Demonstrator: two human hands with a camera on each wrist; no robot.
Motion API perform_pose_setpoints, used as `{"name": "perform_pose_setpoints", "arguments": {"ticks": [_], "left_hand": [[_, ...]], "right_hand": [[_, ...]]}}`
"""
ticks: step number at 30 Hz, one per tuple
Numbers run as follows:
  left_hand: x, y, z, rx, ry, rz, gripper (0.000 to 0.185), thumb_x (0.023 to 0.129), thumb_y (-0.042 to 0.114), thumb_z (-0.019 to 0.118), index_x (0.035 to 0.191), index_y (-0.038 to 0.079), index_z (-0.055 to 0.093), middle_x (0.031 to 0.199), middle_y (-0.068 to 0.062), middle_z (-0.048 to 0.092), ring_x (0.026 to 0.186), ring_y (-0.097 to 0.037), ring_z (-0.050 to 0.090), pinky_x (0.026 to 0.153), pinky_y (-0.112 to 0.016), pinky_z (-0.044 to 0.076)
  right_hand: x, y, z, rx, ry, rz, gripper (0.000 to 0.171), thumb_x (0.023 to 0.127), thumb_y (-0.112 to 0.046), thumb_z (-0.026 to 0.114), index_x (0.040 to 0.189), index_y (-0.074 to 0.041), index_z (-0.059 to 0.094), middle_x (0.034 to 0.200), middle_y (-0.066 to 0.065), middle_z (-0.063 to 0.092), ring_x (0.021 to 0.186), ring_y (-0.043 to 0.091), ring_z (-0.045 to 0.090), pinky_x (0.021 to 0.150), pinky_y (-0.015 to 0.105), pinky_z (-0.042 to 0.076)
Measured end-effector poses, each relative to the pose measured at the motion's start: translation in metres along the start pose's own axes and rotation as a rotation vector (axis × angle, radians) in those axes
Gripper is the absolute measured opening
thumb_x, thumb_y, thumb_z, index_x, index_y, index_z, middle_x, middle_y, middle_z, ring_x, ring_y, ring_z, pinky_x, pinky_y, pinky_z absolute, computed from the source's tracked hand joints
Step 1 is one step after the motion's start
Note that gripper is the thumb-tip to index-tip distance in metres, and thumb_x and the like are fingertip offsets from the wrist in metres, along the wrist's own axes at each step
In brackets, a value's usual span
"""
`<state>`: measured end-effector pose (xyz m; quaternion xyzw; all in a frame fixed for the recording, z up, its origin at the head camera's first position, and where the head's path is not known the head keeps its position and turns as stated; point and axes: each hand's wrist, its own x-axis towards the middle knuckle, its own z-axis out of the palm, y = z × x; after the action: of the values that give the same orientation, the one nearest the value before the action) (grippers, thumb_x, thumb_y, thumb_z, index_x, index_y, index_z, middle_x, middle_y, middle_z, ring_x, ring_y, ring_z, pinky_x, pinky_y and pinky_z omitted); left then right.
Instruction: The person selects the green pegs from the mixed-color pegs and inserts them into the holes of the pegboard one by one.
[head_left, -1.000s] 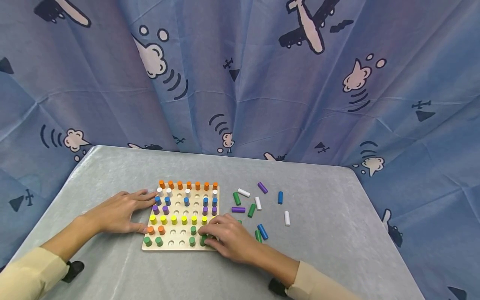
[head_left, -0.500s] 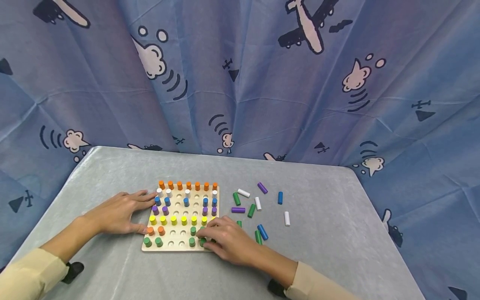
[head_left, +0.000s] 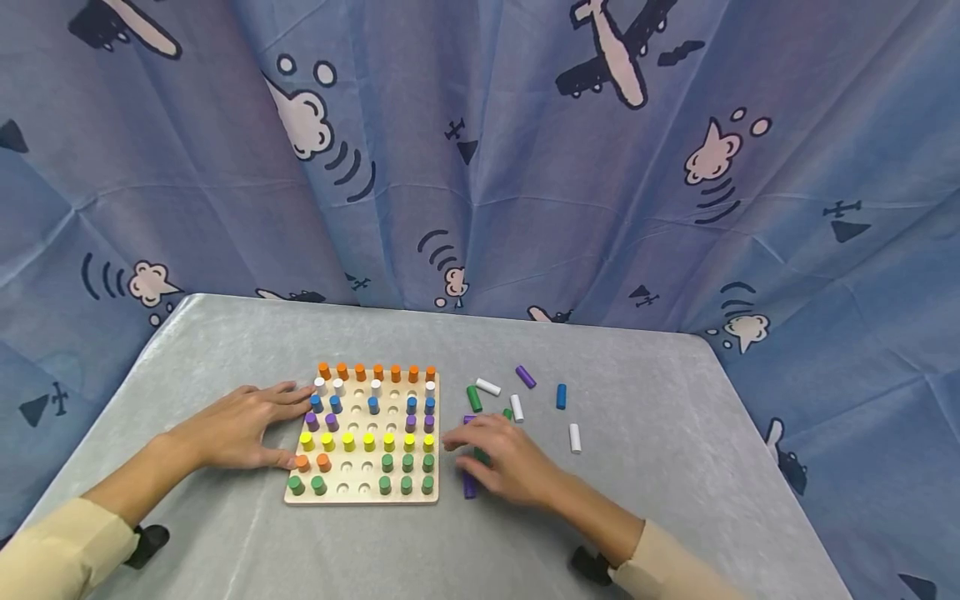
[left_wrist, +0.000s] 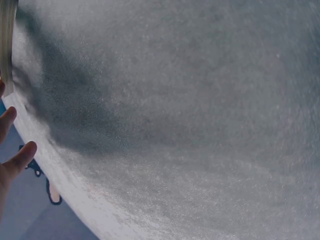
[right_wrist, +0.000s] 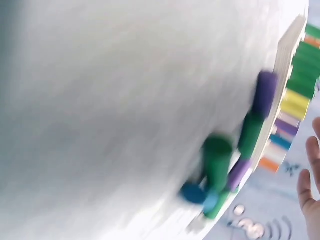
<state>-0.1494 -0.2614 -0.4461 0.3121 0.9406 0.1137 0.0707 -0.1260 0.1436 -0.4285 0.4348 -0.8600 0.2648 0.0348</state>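
A square pale wooden pegboard lies left of centre in the lower part of the head view, on a grey velvety tabletop. Short coloured cylinder pegs stand in it in rows: orange along the far edge, then white, blue, purple, yellow, a few orange and green, with green in the nearest row. Several holes are bare.

The left hand rests flat on the tabletop against the left edge of the pegboard, fingers straight and spread, the fingertips touching the board near the white and blue pegs. It holds nothing.

The right hand is just right of the pegboard, low over the loose pegs, fingers loosely extended and slightly apart, gripping nothing that shows. A purple cylinder peg lies on the tabletop just below its fingers, and a dark green peg shows partly under them; whether the fingers touch either cannot be told.

Further up and right of the hand lie more loose pegs: a green peg, a white peg, another purple peg, a blue peg and a white peg standing apart.

A blue curtain printed with aeroplanes and clouds fills the upper frame.
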Motion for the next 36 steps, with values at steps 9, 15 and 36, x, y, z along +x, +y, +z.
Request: {"name": "perform_pose_setpoints", "arguments": {"ticks": [9, 15, 36], "left_hand": [[0.001, -0.001, 0.0, 0.004, -0.004, -0.002, 0.095, 0.079, 0.08, 0.056, 0.139, 0.006, 0.058, 0.153, -0.008, 0.045, 0.137, -0.041, 0.042, 0.099, -0.063, 0.039], [0.001, -0.001, 0.0, 0.011, -0.003, 0.0, 0.096, 0.08, 0.08, 0.055, 0.139, 0.005, 0.059, 0.153, -0.008, 0.045, 0.137, -0.042, 0.043, 0.099, -0.063, 0.04], [0.002, -0.002, 0.002, 0.013, -0.014, -0.007, 0.097, 0.078, 0.082, 0.054, 0.14, 0.006, 0.058, 0.154, -0.007, 0.044, 0.138, -0.041, 0.042, 0.1, -0.062, 0.04]], "right_hand": [[-0.032, 0.032, -0.022, 0.102, -0.141, 0.235, 0.033, 0.089, 0.001, 0.071, 0.12, -0.012, 0.069, 0.11, -0.009, 0.069, 0.108, 0.008, 0.06, 0.097, 0.04, 0.048], [-0.045, 0.046, -0.025, 0.174, -0.194, 0.207, 0.033, 0.087, 0.007, 0.069, 0.117, -0.007, 0.068, 0.105, -0.007, 0.071, 0.107, 0.011, 0.061, 0.097, 0.042, 0.047], [-0.053, 0.053, -0.015, 0.06, -0.235, 0.185, 0.032, 0.087, 0.006, 0.067, 0.114, -0.012, 0.07, 0.109, -0.006, 0.068, 0.11, 0.014, 0.058, 0.098, 0.046, 0.045]]}}
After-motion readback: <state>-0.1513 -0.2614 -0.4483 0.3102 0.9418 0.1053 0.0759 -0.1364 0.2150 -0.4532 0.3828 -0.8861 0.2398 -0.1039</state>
